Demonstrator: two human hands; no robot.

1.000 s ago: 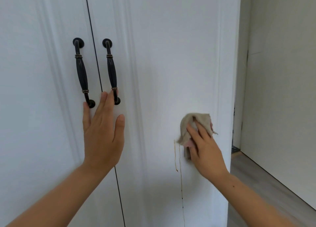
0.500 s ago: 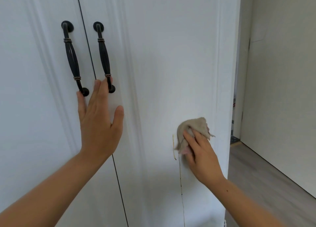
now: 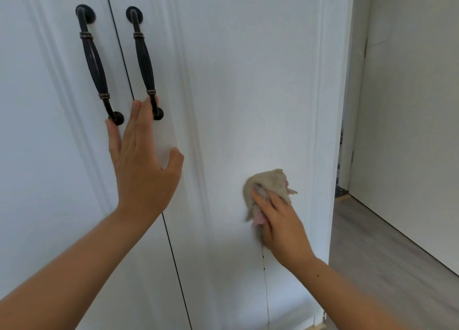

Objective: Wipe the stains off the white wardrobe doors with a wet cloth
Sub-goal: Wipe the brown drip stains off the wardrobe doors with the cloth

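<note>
Since a hinged panel gives under rubbing, the far left of the scene reads as bracing. The left door (image 3: 37,130) hangs closed with its dark handle (image 3: 95,63) upright just beside the seam. The twin handle (image 3: 144,61) of the right door (image 3: 248,81) stands just across that seam.

Below them the left hand (image 3: 144,170) lies flat and released, fingers straight and spread. Its palm crosses the seam so that it bears on both doors, and its fingertips reach the handles' lower ends. That placement, I judge, keeps the doors shut and steady while the other side works.

Further right, on the flat middle panel of the right door, the cloth (image 3: 269,183) is bunched into a beige wad with a pink patch showing. The right hand (image 3: 280,225) grasps it from below, fingers bent over the wad, and pushes it onto the paint.

Just beneath the heel of that hand a thin brownish drip stain (image 3: 265,285) runs down the door, not yet wiped. At the far right lies grey floor (image 3: 385,242).
</note>
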